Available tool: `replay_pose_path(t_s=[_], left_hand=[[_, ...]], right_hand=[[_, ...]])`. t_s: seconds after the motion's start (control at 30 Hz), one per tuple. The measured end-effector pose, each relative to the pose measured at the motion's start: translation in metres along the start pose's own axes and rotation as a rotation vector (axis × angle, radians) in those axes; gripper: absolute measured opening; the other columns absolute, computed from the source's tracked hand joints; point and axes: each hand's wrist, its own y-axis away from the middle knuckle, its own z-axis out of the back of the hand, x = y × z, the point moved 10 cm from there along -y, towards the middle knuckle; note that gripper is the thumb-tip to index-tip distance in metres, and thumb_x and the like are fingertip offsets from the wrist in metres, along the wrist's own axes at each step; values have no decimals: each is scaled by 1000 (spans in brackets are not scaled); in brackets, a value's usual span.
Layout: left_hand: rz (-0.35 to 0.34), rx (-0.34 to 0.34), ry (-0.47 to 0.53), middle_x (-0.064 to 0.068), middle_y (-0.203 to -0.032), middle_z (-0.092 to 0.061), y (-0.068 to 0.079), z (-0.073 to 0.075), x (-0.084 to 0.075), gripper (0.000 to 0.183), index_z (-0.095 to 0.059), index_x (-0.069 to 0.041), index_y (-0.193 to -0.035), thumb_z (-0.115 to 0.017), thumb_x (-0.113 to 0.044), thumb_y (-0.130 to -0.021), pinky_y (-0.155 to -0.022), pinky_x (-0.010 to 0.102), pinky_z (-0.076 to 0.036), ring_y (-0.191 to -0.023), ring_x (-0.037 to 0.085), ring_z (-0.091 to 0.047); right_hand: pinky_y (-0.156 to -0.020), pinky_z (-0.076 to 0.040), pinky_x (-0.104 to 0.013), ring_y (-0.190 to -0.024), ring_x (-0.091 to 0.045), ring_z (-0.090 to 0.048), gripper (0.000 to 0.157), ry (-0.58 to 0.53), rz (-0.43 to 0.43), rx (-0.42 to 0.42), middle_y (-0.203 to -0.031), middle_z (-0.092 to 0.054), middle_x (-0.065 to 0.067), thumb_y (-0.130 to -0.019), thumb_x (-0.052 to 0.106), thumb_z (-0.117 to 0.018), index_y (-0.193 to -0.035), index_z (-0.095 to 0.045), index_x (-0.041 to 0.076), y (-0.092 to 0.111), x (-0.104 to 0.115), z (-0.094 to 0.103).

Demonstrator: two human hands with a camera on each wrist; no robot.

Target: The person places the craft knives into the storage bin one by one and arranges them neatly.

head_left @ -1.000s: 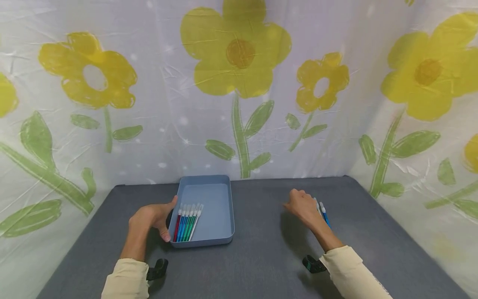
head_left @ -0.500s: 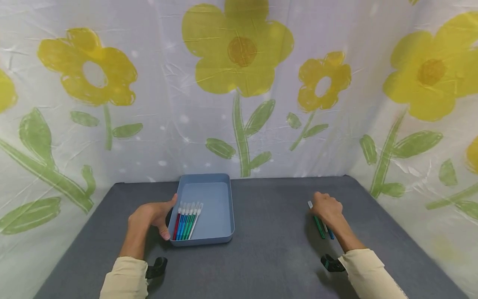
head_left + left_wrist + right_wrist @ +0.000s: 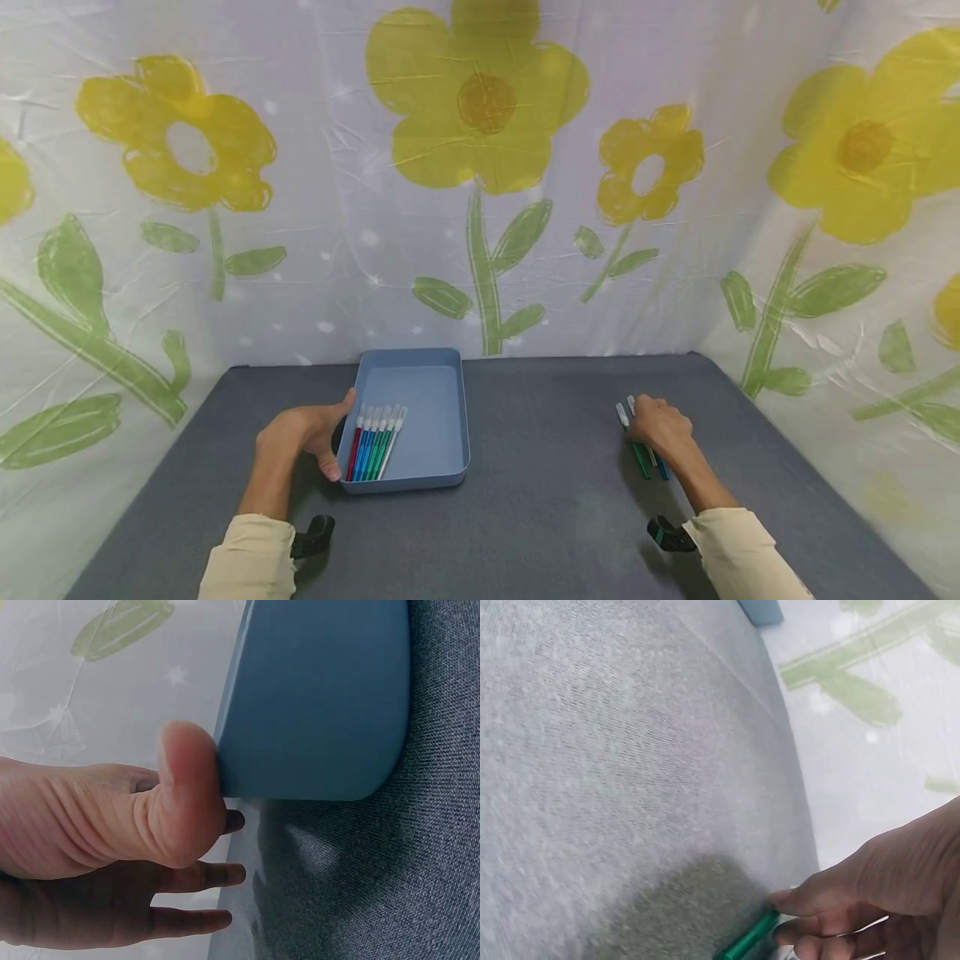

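Observation:
In the head view, a blue tray (image 3: 431, 417) lies left of centre, holding a row of several capped marker pens (image 3: 375, 446) along its left side: red, blue, green and a whitish one. My left hand (image 3: 303, 433) rests against the tray's left side, thumb at the near corner, other fingers extended, as the left wrist view also shows. To the right, my right hand (image 3: 660, 425) reaches down over a small group of markers with white caps. In the right wrist view its thumb and index finger pinch a green marker (image 3: 750, 937). A blue marker (image 3: 663, 468) shows partly under the hand.
Both lie on a dark grey cloth-covered table (image 3: 540, 467). A white curtain (image 3: 315, 233) with yellow flowers stands along the back and sides. Black straps with cameras sit at both wrists, the left strap (image 3: 313, 537) low over the table.
My right hand has moved right onto the markers, then shifted slightly, so a second white cap shows beside it. The left hand and the tray have stayed in place.

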Motion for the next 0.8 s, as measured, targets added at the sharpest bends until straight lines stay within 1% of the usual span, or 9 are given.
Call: replay_pose_path(t_s=[0.23, 0.33, 0.47, 0.53, 0.6, 0.7, 0.8], left_hand=[[-3, 0, 1, 34, -170, -16, -1, 0, 0, 145, 7, -7, -167, -98, -23, -69, -118, 75, -28, -155, 57, -23], [-10, 5, 2, 34, -170, -16, -1, 0, 0, 144, 7, -6, -167, -98, -22, -69, -118, 75, -28, -155, 57, -24], [-10, 2, -1, 35, -169, -17, -1, 0, 0, 144, 6, -6, -167, -98, -22, -69, -118, 75, -28, -154, 57, -25], [-6, 0, -2, 35, -169, -17, -2, -1, 0, 144, 6, -6, -167, -98, -22, -69, -118, 75, -28, -154, 57, -26], [-1, -3, -3, 35, -169, -17, -2, -1, 1, 144, 5, -6, -167, -98, -22, -68, -118, 75, -29, -154, 57, -26], [-1, -4, -8, 35, -169, -17, -3, -1, 1, 145, 5, -5, -167, -99, -23, -68, -118, 75, -29, -154, 57, -26], [-2, -10, -17, 35, -169, -18, -3, -1, 1, 145, 5, -6, -167, -99, -23, -67, -117, 75, -29, -153, 57, -27]], right_hand=[[-60, -45, -39, -65, -26, -57, 17, 0, 8, 4, -74, -58, -12, -94, 10, -68, -81, -59, 4, -1, 1, -4], [-60, -44, -39, -65, -26, -57, 18, 0, 14, 3, -74, -57, -12, -94, 10, -68, -81, -58, 4, 0, 2, -3], [-59, -44, -38, -65, -26, -56, 16, -2, 16, 3, -74, -56, -12, -94, 10, -67, -84, -57, 4, 1, 2, -3], [-59, -43, -38, -64, -25, -55, 17, -9, 27, -6, -72, -54, -10, -94, 9, -65, -81, -56, 4, 2, 5, -1], [-57, -41, -37, -60, -23, -51, 23, -23, 48, -22, -67, -48, -7, -94, 8, -64, -73, -53, 7, 3, 8, 1], [-54, -37, -33, -55, -17, -41, 38, -46, 83, -45, -60, -37, -1, -95, 9, -63, -63, -43, 13, 6, 18, 5], [-52, -33, -31, -53, -14, -34, 45, -63, 118, -63, -57, -30, 3, -96, 10, -64, -59, -38, 16, 13, 33, 11]])
